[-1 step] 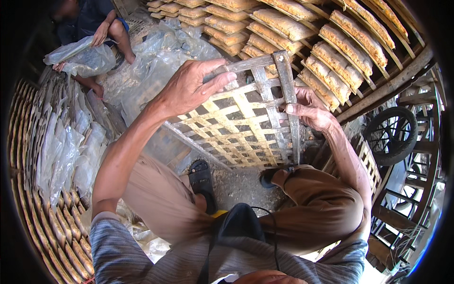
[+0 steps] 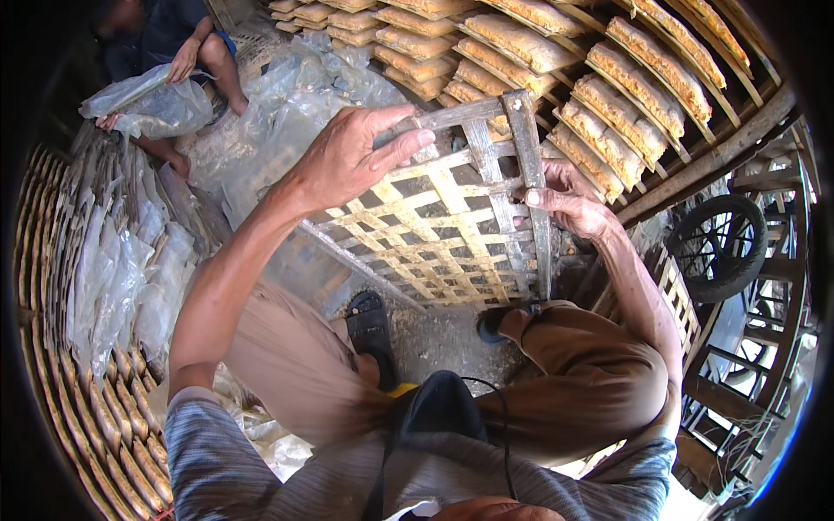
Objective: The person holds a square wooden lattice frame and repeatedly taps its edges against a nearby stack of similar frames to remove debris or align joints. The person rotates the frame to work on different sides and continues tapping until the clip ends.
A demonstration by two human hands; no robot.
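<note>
Between my hands a woven bamboo tray (image 2: 460,226) with a wooden frame stands tilted above the floor. Its open lattice is pale yellow, and its frame strips look grey and worn. My left hand (image 2: 356,156) is closed on the upper left corner, thumb and fingers on the top frame strip. At the right side strip, my right hand (image 2: 569,204) grips with the thumb in front; its other fingers are partly hidden behind the tray. The lower edge of the tray hangs near my sandalled feet.
Stacked trays of crumbly, orange-white slabs (image 2: 521,43) rise on racks ahead and to the right. Clear plastic sheets (image 2: 304,87) lie ahead on the left, and more hang over stacked trays (image 2: 130,278). Another person (image 2: 174,52) holds a plastic sheet. A black wheel (image 2: 717,247) stands at right.
</note>
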